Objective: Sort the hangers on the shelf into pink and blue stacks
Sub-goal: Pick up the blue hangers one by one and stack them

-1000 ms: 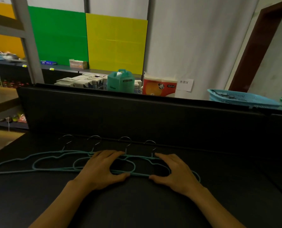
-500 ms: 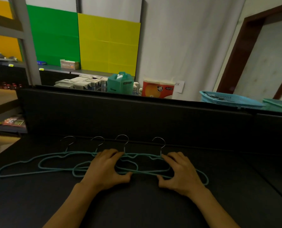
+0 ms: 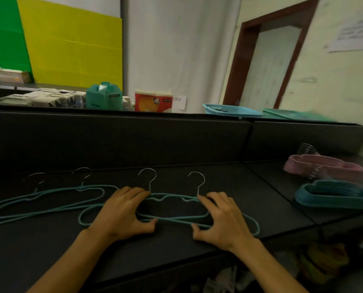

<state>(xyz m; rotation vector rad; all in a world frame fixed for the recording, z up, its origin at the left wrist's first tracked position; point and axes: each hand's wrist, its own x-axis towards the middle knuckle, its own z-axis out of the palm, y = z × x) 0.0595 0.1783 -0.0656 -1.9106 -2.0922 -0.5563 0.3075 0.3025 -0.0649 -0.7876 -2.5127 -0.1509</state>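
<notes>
Several blue hangers with metal hooks lie flat on the black shelf [image 3: 176,250]. Two of them overlap under my hands [image 3: 172,218]; two more [image 3: 49,199] lie further left. My left hand [image 3: 121,212] grips the left part of the overlapping pair, thumb under the lower bar. My right hand [image 3: 220,218] grips the right part the same way. At the right, a pink stack of hangers [image 3: 324,168] sits behind a blue stack of hangers [image 3: 335,195].
A black back panel [image 3: 134,140] rises behind the shelf. Beyond it stand a teal container [image 3: 103,96], an orange package [image 3: 153,101], boxes and a blue basket [image 3: 231,108]. The shelf's front edge drops off at the lower right, with clutter below.
The view has swung right, bringing the pink and blue stacks into sight. Both hands have carried the overlapping pair rightward, apart from the two left hangers.
</notes>
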